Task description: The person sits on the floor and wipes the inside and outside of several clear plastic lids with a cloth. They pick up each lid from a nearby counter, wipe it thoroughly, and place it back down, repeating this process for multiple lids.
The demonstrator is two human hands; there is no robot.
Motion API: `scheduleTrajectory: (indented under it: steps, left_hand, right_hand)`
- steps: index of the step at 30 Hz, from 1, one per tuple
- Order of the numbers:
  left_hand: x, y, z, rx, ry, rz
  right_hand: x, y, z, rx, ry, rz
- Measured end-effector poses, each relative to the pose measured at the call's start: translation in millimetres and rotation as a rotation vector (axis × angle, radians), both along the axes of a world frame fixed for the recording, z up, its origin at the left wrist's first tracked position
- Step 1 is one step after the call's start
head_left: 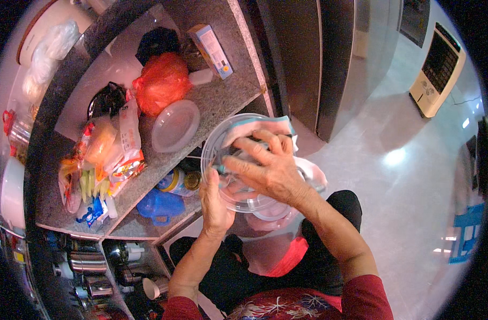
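Note:
A round clear plastic bowl [206,152] is held up over my lap, tilted. My left hand [217,207] grips its near left side, thumb along the outer wall. A pink and white cloth with a teal edge [262,127] lies in the bowl and hangs over its far and right sides. My right hand [269,169] presses the cloth against the inside, fingers bent and spread over it. Below the bowl sits another clear round container [272,210], partly hidden. A translucent round lid [176,126] lies on the stone shelf to the left.
On the stone shelf [222,96] stand a red plastic bag [163,85], an upright carton [212,50] and several food packets [102,146]. Lower down are a blue plastic container [160,207] and jars [192,180]. A cream air cooler [438,72] stands far right, beyond a dark cabinet.

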State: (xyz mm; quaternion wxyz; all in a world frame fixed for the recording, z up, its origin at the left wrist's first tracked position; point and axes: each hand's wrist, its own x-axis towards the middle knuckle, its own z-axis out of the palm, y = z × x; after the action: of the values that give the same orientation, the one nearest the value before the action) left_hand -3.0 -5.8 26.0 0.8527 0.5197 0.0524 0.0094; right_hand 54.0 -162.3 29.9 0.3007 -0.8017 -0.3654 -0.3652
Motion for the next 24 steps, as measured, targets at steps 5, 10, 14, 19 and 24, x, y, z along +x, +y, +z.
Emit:
scheduleTrajectory:
  steps: [5,10,14,19,24]
  left_hand:
    - [-0.7,-4.8,5.7,0.074,-0.067,-0.114]
    - [0.7,1.8,-2.4,0.079,-0.066,-0.139]
    - [-1.3,-3.1,-4.1,0.030,0.006,-0.081]
    - [1.3,-10.8,-9.7,0.093,0.023,-0.068]
    - [1.9,-11.9,1.1,0.085,-0.073,-0.195]
  right_hand:
    - [11.5,-1.0,-3.2,0.183,0.156,-0.130]
    - [0.0,19.0,-13.1,0.239,0.271,-0.130]
    - [-22.1,35.3,4.0,0.250,0.091,0.128]
    - [-0.9,38.4,-3.6,0.306,0.044,0.008]
    - [21.1,19.7,-6.5,0.444,0.223,-0.327]
